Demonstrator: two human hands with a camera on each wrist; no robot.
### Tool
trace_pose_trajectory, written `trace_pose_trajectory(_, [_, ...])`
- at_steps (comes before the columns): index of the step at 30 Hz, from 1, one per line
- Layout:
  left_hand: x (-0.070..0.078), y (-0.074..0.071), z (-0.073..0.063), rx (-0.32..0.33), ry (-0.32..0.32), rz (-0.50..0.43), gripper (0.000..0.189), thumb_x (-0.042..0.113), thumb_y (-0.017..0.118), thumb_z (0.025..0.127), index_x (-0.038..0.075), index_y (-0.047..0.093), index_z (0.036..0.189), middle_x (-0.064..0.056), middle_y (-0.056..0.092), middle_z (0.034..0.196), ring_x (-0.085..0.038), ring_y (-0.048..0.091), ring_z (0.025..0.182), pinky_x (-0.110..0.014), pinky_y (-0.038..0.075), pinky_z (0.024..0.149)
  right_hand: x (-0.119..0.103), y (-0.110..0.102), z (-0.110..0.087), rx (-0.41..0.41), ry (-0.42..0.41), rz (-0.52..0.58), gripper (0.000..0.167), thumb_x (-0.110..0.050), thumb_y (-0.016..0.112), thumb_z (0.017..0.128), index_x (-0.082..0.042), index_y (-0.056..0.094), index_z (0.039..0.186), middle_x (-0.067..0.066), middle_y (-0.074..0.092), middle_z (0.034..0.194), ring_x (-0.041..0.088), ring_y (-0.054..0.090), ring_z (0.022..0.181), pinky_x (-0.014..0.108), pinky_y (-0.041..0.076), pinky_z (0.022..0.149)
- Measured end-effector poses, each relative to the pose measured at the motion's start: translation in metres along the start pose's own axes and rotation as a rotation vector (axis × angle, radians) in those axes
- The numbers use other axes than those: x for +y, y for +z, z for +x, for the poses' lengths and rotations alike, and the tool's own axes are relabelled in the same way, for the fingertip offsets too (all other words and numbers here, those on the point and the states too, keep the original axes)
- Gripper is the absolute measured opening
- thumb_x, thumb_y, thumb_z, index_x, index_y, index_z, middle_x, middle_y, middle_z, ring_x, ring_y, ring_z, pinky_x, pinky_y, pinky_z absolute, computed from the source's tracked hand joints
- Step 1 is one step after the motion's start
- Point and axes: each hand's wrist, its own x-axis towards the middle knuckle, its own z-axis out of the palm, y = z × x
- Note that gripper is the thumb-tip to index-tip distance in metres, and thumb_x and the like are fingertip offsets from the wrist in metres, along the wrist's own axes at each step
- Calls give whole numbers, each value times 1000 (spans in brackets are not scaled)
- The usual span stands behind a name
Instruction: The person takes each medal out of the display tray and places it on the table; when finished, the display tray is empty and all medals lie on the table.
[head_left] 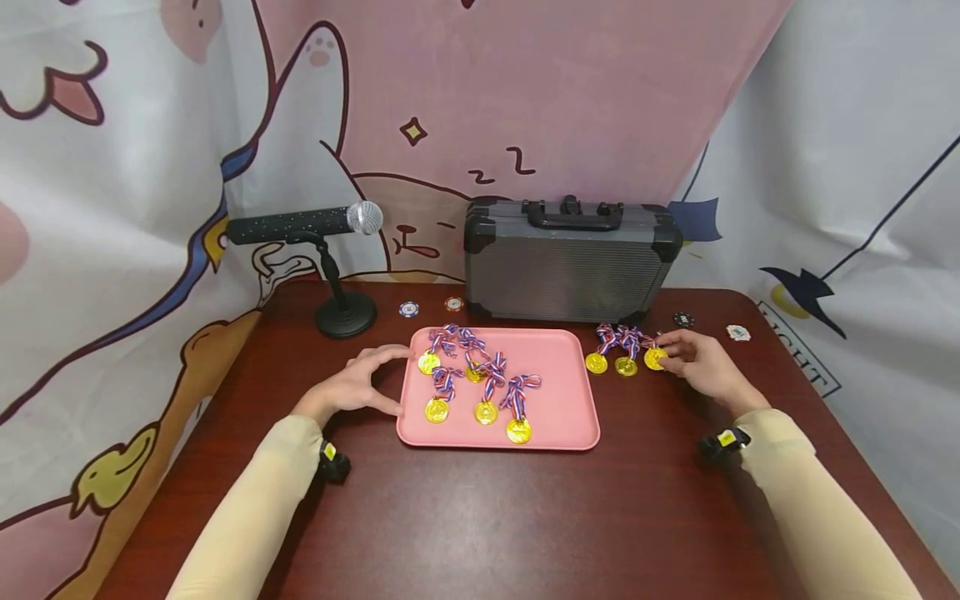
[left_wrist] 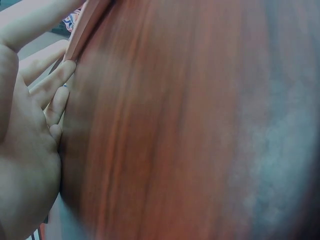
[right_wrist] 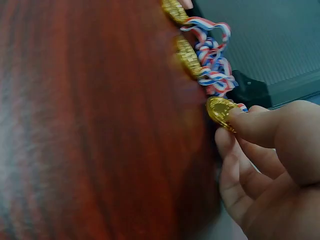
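A pink tray (head_left: 555, 367) lies on the table with several gold medals on striped ribbons, such as this medal (head_left: 519, 430), spread over it. My left hand (head_left: 360, 382) is at the tray's left edge, thumb and fingers spread apart and touching the rim (left_wrist: 82, 32). Right of the tray, my right hand (head_left: 701, 365) pinches a gold medal (right_wrist: 220, 112) between thumb and fingers. Two more medals lie just left of it, the nearer medal (head_left: 626, 367) and the farther medal (head_left: 597, 362), their red, white and blue ribbons (right_wrist: 215, 55) bunched up.
Behind the tray stands a dark grey hard case (head_left: 570, 271). A microphone (head_left: 300, 225) on a round-based stand (head_left: 346, 315) is at the back left. Poker chips lie near the back edge, among them a blue chip (head_left: 408, 309) and a black chip (head_left: 683, 319). Printed cloth (head_left: 600, 100) hangs around the table.
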Motion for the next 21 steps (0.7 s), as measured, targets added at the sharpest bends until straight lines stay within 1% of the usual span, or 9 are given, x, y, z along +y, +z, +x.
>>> trace_pose_trajectory(4, [0,0,0,-2,-17,1,93,37,97,69,29,54,152,-4,41,163,-38,24,147,-72,14,116,4,4,0,-10,-28,-76,32,-2,74,97,3,66,127,25,72,113,32,71,96,21,54,71])
trace_pose_trajectory(6, [0,0,1,-1,-24,0,94,38,97,69,30,54,152,-4,41,163,-37,24,148,-72,14,116,4,5,1,-12,-48,-111,32,-4,75,96,2,67,127,24,73,113,35,72,97,21,54,72])
trace_pose_trajectory(9, [0,0,0,0,-29,0,94,38,98,69,30,53,152,-4,41,163,-38,24,148,-72,14,117,3,5,2,-24,-57,-150,32,-5,76,95,0,69,126,22,74,111,34,73,95,24,55,73])
trace_pose_trajectory(13, [0,0,1,-2,-21,0,94,37,97,69,30,53,152,-4,41,163,-38,24,148,-72,14,116,0,5,2,-44,-46,-185,31,-7,77,95,-1,70,125,22,73,112,33,72,94,33,57,76])
trace_pose_trajectory(15, [-1,1,1,-2,-16,0,93,37,97,69,30,54,152,-4,41,163,-38,25,147,-72,14,116,-1,4,1,-36,-52,-202,30,-8,78,95,-2,71,124,22,73,112,33,72,94,39,58,77])
trace_pose_trajectory(17, [-1,1,0,-3,-12,2,94,37,97,69,29,54,152,-4,41,163,-38,25,147,-72,14,116,-3,3,0,-13,-69,-219,28,-9,78,95,-3,72,122,21,74,112,33,72,93,41,57,77])
trace_pose_trajectory(21, [1,0,0,-3,-18,3,95,38,97,69,29,53,152,-4,41,163,-38,24,148,-72,14,116,-11,3,-2,42,-91,-233,27,-9,78,95,-2,72,120,20,74,111,33,70,93,38,55,73])
